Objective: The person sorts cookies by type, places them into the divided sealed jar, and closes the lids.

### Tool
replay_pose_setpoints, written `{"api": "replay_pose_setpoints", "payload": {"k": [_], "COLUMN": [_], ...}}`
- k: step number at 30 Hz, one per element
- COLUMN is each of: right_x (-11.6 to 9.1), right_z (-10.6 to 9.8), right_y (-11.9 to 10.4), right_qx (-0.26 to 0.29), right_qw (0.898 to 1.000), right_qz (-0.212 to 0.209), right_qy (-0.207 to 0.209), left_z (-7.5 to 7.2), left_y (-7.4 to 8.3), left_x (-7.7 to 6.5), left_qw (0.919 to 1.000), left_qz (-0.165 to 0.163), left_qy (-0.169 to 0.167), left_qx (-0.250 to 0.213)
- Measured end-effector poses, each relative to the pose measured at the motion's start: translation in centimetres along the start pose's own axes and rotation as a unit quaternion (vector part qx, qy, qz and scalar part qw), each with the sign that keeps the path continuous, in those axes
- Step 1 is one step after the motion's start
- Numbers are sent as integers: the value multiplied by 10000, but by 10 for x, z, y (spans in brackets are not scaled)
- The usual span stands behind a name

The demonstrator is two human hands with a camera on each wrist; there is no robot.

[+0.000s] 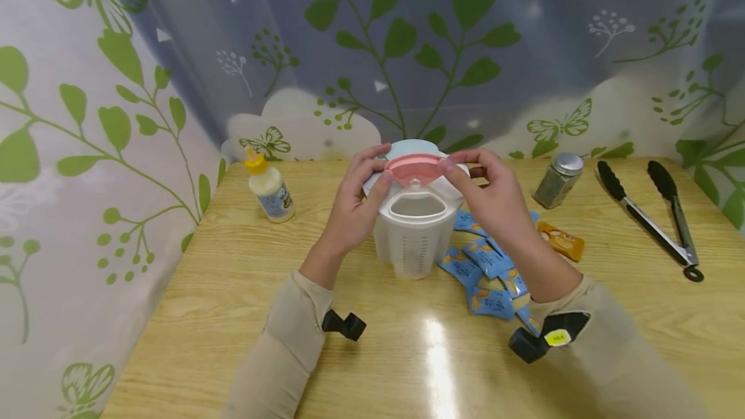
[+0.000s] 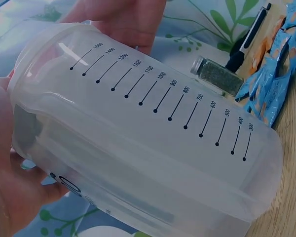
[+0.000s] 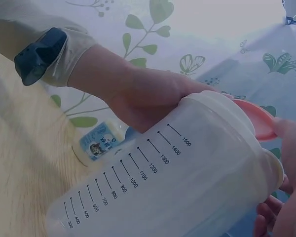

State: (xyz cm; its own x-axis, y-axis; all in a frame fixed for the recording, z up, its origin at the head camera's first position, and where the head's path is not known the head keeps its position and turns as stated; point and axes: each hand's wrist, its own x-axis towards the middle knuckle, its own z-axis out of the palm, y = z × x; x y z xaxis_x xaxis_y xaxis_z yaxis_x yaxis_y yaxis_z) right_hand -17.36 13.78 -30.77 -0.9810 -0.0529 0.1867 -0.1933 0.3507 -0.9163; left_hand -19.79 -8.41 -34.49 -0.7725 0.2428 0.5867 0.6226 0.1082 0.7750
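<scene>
A translucent plastic storage container (image 1: 410,247) with printed volume marks stands upright on the table between my hands. Its white lid has a pink flap (image 1: 414,168), raised, and a light blue flap (image 1: 412,147) at the back. In front of the pink flap is an opening in the lid. My left hand (image 1: 356,202) grips the lid's left side, thumb by the pink flap. With thumb and fingers, my right hand (image 1: 495,194) pinches the pink flap's right edge. In the right wrist view, the pink flap (image 3: 257,120) stands out from the lid.
Several blue snack packets (image 1: 489,257) and an orange packet (image 1: 561,241) lie right of the container. Behind them is a glass spice jar (image 1: 557,181) with a metal cap. Black-handled tongs (image 1: 654,222) lie far right. A yellow-capped bottle (image 1: 271,189) stands left. A patterned curtain hangs behind.
</scene>
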Motion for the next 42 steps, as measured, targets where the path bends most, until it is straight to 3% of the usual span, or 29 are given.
{"api": "replay_pose_setpoints", "payload": {"k": [8,14,16,24,31,36,42], "right_x": [-1,-11,-13,-24,-32,-36,-37], "right_z": [-7,-25,-33,-76,-112,-132,-151], "right_y": [6,28,37,77,120,144,164], "right_qx": [346,968,958,-198,-645,-1079,-1478], "right_qw": [9989,9904,9889,9905,9889,9853,9798], "right_qz": [-52,-671,-795,-623,-15,379,360], "right_qy": [-297,-723,-810,-1207,-1336,-1267,-1296], "left_z": [-2,0,0,-1,0,-1,-4], "left_y": [-2,-6,-7,-7,-7,-8,-8], "left_x": [-1,-3,-3,-4,-4,-5,-5], "left_qw": [9999,9998,9997,9996,9990,9988,9989], "left_qz": [52,188,209,217,-40,-36,47], "left_qy": [-68,-6,-1,46,-28,-41,-15], "left_qx": [-59,-75,-80,-161,-443,-491,-465]}}
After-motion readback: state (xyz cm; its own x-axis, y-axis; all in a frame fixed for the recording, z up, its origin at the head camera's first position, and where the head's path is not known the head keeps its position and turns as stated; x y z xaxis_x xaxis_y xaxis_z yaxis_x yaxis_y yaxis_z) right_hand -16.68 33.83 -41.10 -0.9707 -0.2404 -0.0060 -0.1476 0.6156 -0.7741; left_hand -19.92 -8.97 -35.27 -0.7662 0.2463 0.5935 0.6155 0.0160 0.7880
